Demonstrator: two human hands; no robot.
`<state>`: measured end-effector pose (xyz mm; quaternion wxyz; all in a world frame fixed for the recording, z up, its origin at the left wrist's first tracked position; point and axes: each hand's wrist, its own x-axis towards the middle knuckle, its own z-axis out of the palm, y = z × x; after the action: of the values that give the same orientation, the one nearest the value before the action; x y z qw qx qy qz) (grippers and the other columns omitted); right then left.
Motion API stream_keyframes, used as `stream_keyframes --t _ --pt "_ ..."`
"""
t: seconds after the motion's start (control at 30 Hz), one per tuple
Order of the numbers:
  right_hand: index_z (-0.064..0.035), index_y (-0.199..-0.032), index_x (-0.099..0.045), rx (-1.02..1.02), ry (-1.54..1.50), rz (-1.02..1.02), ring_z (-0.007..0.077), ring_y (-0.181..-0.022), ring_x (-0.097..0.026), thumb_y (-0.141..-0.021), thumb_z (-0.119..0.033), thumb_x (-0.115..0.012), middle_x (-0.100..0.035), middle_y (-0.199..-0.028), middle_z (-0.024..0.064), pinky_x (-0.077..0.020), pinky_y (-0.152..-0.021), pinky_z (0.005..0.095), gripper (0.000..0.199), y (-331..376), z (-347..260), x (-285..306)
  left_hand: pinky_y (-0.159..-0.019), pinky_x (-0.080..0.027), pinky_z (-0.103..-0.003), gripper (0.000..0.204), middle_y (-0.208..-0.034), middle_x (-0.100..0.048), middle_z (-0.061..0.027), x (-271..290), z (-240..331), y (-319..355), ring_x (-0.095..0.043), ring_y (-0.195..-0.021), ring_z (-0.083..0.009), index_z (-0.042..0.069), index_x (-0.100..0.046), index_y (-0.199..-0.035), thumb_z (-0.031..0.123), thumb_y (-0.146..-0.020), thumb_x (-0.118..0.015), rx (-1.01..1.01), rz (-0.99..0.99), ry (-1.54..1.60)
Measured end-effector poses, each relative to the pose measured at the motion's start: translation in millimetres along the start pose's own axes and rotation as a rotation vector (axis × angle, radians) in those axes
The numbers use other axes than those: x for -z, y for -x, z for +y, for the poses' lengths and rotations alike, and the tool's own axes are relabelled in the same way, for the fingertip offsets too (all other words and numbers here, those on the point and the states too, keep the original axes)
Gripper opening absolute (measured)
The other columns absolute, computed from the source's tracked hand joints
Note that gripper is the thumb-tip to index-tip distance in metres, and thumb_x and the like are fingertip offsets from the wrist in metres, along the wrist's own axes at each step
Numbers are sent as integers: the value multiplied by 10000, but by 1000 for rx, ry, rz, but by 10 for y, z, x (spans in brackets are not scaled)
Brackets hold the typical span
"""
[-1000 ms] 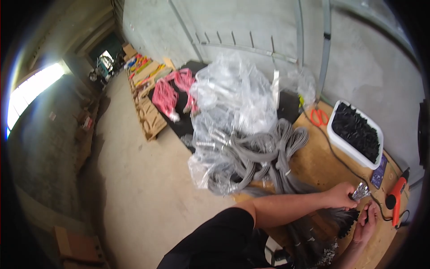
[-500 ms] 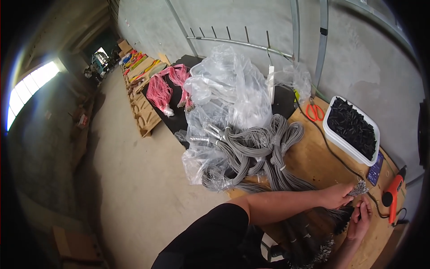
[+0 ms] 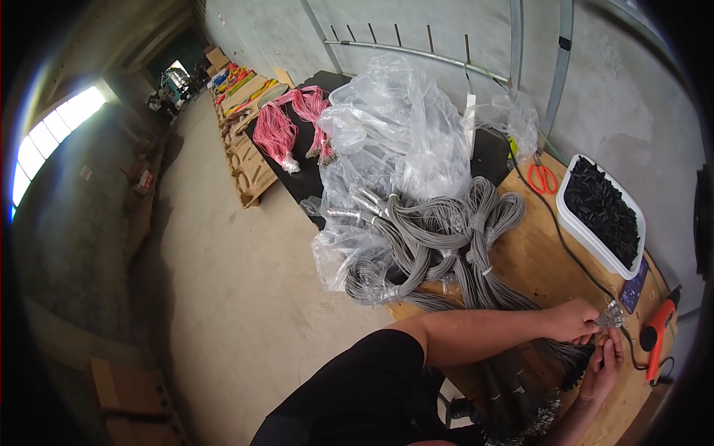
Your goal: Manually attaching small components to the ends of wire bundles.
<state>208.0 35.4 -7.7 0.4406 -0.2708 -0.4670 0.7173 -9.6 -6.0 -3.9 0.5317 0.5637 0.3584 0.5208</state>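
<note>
My left hand (image 3: 576,321) is closed around a bundle of grey cables near its end. The bundle's frayed, silvery wire ends (image 3: 611,316) stick out past the fingers to the right. Just below them, my right hand (image 3: 602,370) has its fingers curled and pinched together close to the cables; what they hold, if anything, is too small to tell. From the left hand the cables hang down toward the bench edge. More dark cables with bare silvery ends (image 3: 547,416) lie near my body, below my left forearm.
Coiled grey cables (image 3: 439,230) and clear plastic bags (image 3: 401,141) cover the bench's left part. Pink cables (image 3: 275,134) lie beyond. At right are a white tub (image 3: 591,242) of short black tubes, orange-handled scissors (image 3: 543,179), a phone (image 3: 634,290) and a red heat gun (image 3: 656,334) with its cord.
The view has shifted slightly, so the bench appears farther right. Both hands keep their places by the cable ends, with the left still gripping the bundle.
</note>
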Motion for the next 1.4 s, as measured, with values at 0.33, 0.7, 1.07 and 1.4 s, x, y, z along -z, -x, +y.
stream_keyframes --t 0.33,0.7,1.07,1.4 --pt "5 -1228 -575 34 83 0 9 -583 -379 -962 -60 -608 -597 -925 2 -297 -519 145 276 32 118 29 -481 -518 -299 162 -663 -690 -110 32 177 67 -676 -528 -168 -69 -627 -747 52 -821 -705 -47 23 -133" --pt "-9 -1160 -599 67 228 154 36 -753 -484 -980 -54 -578 -608 -964 -3 -400 -668 192 187 31 117 -112 -481 -525 -299 158 -632 -688 -114 12 175 62 -672 -507 -171 -69 -630 -704 40 -794 -700 -74 -13 -93" --pt "-13 -1219 -588 54 199 156 49 -862 -557 -955 -43 -628 -634 -1063 26 -455 -758 187 268 -8 147 114 -448 -510 -298 144 -622 -674 -97 22 171 59 -652 -478 -166 -65 -629 -754 37 -854 -639 40 12 8" --pt "-14 -1153 -606 60 227 215 58 -890 -572 -972 -57 -612 -633 -1041 25 -460 -754 187 186 -2 141 54 -465 -525 -287 79 -647 -674 -89 17 139 46 -674 -517 -162 -70 -633 -769 -8 -810 -659 -60 15 -31"
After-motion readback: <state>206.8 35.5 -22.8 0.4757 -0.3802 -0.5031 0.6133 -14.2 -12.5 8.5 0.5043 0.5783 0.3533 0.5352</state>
